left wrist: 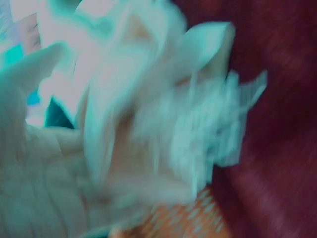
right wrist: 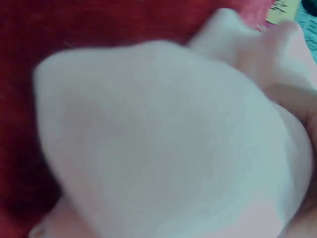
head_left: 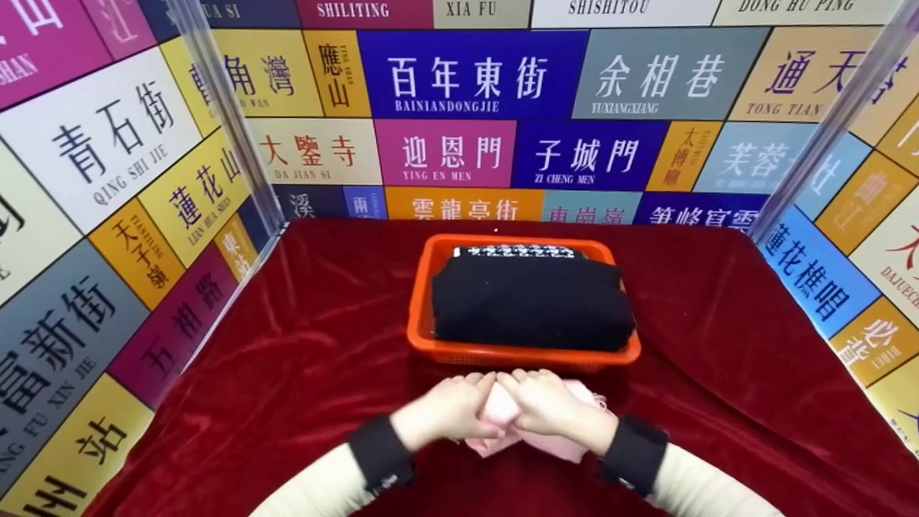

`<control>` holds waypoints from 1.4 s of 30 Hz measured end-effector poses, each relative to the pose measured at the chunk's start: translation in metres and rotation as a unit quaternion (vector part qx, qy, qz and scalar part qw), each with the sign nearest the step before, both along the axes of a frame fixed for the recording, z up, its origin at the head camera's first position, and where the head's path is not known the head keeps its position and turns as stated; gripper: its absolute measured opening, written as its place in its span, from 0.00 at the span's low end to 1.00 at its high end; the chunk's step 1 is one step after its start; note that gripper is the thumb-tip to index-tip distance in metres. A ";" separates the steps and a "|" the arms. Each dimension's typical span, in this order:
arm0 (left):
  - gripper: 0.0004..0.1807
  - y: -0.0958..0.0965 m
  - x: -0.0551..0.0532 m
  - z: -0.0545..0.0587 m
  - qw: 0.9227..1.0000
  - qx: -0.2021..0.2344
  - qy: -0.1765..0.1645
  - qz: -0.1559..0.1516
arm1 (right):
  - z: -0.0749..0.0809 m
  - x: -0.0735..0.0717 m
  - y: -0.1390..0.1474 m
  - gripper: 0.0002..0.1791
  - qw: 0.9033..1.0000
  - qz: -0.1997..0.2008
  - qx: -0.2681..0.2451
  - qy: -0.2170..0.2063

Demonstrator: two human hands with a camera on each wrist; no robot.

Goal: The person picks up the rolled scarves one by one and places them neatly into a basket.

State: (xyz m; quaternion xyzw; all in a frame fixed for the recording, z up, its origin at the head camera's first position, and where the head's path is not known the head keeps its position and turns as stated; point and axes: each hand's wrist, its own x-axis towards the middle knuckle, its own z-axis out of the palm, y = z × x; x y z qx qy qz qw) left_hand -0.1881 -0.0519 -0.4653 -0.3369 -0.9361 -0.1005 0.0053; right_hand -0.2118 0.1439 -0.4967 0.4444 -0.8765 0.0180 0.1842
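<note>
A soft pink cloth (head_left: 560, 446) is bunched between my two hands, just in front of the orange basket. My left hand (head_left: 452, 409) grips its left side, fingers at the top and thumb lower down. From the right, my right hand (head_left: 549, 403) holds it with the fingers bent over it. In the left wrist view the cloth (left wrist: 133, 99) is blurred, with folds and a frilly, lace-like edge, beside the palm of the left hand (left wrist: 44, 183). The right wrist view is mostly filled by a smooth, rounded bulge of the cloth (right wrist: 158, 139). Parts of both hands are hidden by it.
An orange plastic basket (head_left: 416, 316) stands beyond the hands. Folded black fabric (head_left: 531, 301) lies in it, with a black-and-white patterned piece (head_left: 520, 251) behind. Dark red velvet (head_left: 309, 337) covers the table. Panels with colourful street-name signs (head_left: 474, 75) enclose the back and sides.
</note>
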 end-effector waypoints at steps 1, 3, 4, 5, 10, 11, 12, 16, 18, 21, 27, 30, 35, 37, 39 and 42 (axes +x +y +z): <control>0.42 0.003 0.000 -0.007 0.999 -0.019 0.029 0.010 | -0.004 -0.002 0.001 0.35 1.000 0.000 -0.003 -0.010; 0.42 0.006 -0.002 -0.021 0.996 -0.042 0.068 0.032 | -0.008 -0.005 0.006 0.38 0.999 -0.002 -0.003 -0.045; 0.41 0.006 -0.003 -0.027 0.995 -0.042 0.075 0.043 | -0.009 -0.005 0.010 0.39 0.998 -0.002 -0.001 -0.063; 0.40 0.004 -0.005 -0.033 0.995 -0.038 0.076 0.050 | -0.009 -0.006 0.015 0.41 0.997 -0.003 0.003 -0.083; 0.37 -0.008 -0.014 -0.051 0.996 0.013 0.068 0.054 | -0.006 -0.008 0.047 0.49 0.990 -0.017 0.028 -0.140; 0.37 -0.010 -0.015 -0.053 0.996 0.021 0.064 0.050 | -0.007 -0.009 0.054 0.50 0.988 -0.018 0.029 -0.149; 0.37 -0.011 -0.016 -0.054 0.997 0.026 0.061 0.046 | -0.007 -0.010 0.061 0.51 0.987 -0.017 0.025 -0.158; 0.38 -0.014 -0.019 -0.056 0.997 0.031 0.058 0.029 | -0.012 -0.017 0.078 0.51 0.980 0.015 -0.006 -0.196; 0.36 -0.013 -0.021 -0.058 0.997 0.027 0.076 0.019 | -0.016 -0.021 0.081 0.49 0.977 0.039 -0.026 -0.207; 0.30 -0.014 -0.025 -0.061 0.992 0.025 0.121 0.007 | -0.021 -0.026 0.081 0.46 0.975 0.066 -0.052 -0.206; 0.18 -0.015 -0.033 -0.058 0.984 0.058 0.165 -0.019 | -0.014 -0.024 0.082 0.42 0.975 0.071 -0.092 -0.190; 0.16 -0.015 -0.032 -0.050 0.982 0.080 0.168 -0.040 | -0.002 -0.018 0.084 0.40 0.974 0.072 -0.099 -0.189; 0.14 -0.018 -0.024 -0.022 0.976 0.112 0.174 -0.070 | 0.031 -0.002 0.085 0.41 0.972 0.075 -0.103 -0.196; 0.14 -0.020 -0.021 -0.003 0.973 0.131 0.171 -0.082 | 0.048 0.004 0.085 0.41 0.972 0.082 -0.110 -0.193; 0.14 -0.023 -0.019 0.019 0.971 0.147 0.168 -0.092 | 0.068 0.009 0.086 0.41 0.971 0.086 -0.119 -0.187; 0.14 -0.027 -0.020 0.055 0.970 0.169 0.149 -0.096 | 0.104 0.014 0.087 0.40 0.970 0.090 -0.137 -0.181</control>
